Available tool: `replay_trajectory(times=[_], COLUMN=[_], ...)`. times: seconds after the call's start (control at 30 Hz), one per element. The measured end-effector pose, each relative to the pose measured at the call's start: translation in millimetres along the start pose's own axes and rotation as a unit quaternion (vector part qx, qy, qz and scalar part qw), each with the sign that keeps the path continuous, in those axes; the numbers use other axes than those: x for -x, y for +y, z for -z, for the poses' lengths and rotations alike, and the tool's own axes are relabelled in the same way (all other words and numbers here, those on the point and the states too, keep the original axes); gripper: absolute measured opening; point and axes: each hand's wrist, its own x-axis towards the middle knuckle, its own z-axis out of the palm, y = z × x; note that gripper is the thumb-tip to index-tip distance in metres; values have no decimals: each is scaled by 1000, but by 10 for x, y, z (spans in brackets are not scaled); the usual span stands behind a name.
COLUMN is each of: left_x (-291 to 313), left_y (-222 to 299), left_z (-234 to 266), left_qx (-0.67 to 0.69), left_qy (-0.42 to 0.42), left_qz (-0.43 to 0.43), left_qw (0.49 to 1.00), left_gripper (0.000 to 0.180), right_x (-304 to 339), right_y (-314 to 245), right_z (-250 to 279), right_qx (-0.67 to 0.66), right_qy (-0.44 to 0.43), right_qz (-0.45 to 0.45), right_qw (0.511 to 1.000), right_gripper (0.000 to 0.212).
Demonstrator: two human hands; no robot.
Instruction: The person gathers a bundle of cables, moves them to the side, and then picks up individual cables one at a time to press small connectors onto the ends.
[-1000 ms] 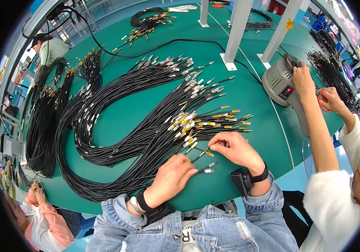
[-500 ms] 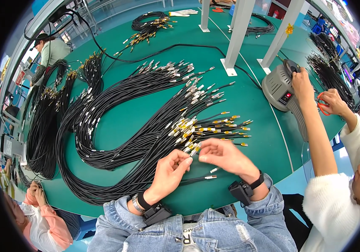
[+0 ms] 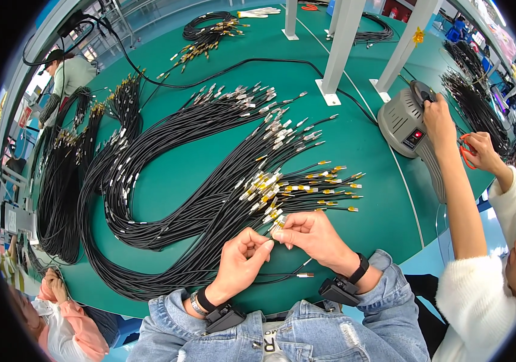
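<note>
Just in front of me, my left hand point(image 3: 243, 259) and my right hand point(image 3: 309, 236) come together, thumbs and fingertips pinched on a thin black cable point(image 3: 272, 238), mostly hidden by the fingers. Right above them lie the white and yellow tags point(image 3: 267, 190) of a cable bundle point(image 3: 167, 274) that curves round to the left. A second bundle point(image 3: 204, 181), with white-tagged ends, lies beyond it in a U shape. Beside my right wrist, a loose cable end with a metal tip point(image 3: 304, 275) rests on the green table point(image 3: 384, 223).
To the right, a co-worker's hand grips a grey heat blower point(image 3: 405, 123) with a red light; the other holds orange-handled scissors point(image 3: 468, 152). Grey posts point(image 3: 337, 60) stand on the table. More cables point(image 3: 59, 205) hang at left. Other people sit at left.
My right hand has dropped toward the left one, and its fingers have closed beside the left fingertips. The view has shifted slightly. The co-worker's hands stay at the blower and scissors.
</note>
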Motion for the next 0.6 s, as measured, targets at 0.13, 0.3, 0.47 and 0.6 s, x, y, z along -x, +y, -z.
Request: replay_trajectory(times=[0.13,0.3,0.47,0.6], left_x=[0,-1,20,26], left_y=[11,24,-3,-27], left_z=[4,26,14,17], left_qx=[-7,-18,-23,-17], left_qy=[1,-1,3,3], left_qz=[11,17,20,12], left_qw=[1000,1000,1000,1000], left_gripper=[8,8,9,8], right_x=[6,8,20,28], right_y=[-19,-10,-38,-46], right_z=[15,-8,-3,-18], right_qx=[-3,-19,-31,-40], right_qy=[2,20,17,25], right_qz=[-1,14,-4,-3], right_qw=[1000,1000,999,999], right_gripper=[13,15,12,13])
